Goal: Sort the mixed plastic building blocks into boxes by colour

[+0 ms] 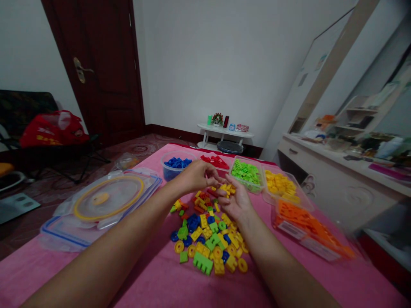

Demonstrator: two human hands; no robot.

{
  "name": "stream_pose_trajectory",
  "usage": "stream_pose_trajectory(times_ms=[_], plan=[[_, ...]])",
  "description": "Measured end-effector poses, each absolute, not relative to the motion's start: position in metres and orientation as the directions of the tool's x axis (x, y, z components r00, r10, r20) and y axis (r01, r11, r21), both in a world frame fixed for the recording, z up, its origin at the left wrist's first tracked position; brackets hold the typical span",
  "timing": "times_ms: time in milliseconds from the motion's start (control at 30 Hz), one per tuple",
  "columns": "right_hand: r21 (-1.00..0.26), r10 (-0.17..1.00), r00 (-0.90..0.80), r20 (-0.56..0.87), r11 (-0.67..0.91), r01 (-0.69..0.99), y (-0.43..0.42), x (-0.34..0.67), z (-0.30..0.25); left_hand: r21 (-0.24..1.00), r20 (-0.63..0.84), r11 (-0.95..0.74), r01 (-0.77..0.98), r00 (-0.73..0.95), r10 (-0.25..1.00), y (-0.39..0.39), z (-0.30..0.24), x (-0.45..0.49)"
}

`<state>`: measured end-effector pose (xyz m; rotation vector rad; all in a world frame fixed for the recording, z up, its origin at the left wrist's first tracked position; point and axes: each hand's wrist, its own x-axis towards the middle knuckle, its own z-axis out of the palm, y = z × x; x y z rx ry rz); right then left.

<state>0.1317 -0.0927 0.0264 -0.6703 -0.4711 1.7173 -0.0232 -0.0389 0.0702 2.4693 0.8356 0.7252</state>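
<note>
Head view: pink-draped bench, mixed brick pile on it; above, my left hand curls, grip unclear, while my right hand cups yellow pieces. Too slack a palm could spill them among other colours!

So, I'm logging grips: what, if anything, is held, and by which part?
Small yellow plastic bricks, cupped from beneath in the right hand; for the left hand, I cannot tell.
</note>
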Motion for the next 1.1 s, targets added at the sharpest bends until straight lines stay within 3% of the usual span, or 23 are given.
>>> stream_pose_trajectory(times_ms=[167, 300, 500, 600, 800, 933, 1100], plan=[[-0.762, 0.971, 0.068, -0.23, -0.136, -0.633, -0.09, 0.141, 0.028, 0.359, -0.022, -0.695, 0.623, 0.75, 0.661, -0.024, 0.037, -0.029], [-0.817, 0.975, 0.094, -0.199, -0.112, -0.565, -0.09, 0.141, 0.026, 0.307, -0.019, -0.687, 0.659, 0.726, 0.688, -0.022, 0.017, -0.024], [-0.883, 0.973, 0.148, -0.179, -0.093, -0.461, -0.09, 0.137, 0.023, 0.376, -0.044, -0.705, 0.602, 0.771, 0.635, -0.017, 0.028, -0.031], [-0.887, 0.972, 0.135, -0.192, -0.112, -0.449, -0.09, 0.135, 0.021, 0.428, 0.045, -0.69, 0.584, 0.748, 0.662, -0.018, 0.045, -0.034], [-0.841, 0.971, -0.017, -0.238, -0.214, -0.496, -0.091, 0.13, 0.021, 0.572, 0.449, -0.709, 0.413, 0.565, 0.692, -0.031, 0.064, -0.02], [-0.745, 0.965, -0.101, -0.241, -0.25, -0.618, -0.094, 0.128, 0.027, 0.605, 0.501, -0.726, 0.328, 0.552, 0.667, -0.042, 0.064, -0.009], [-0.624, 0.965, -0.124, -0.232, -0.245, -0.742, -0.096, 0.126, 0.034, 0.533, 0.559, -0.809, 0.247, 0.615, 0.556, -0.047, 0.058, -0.003]])
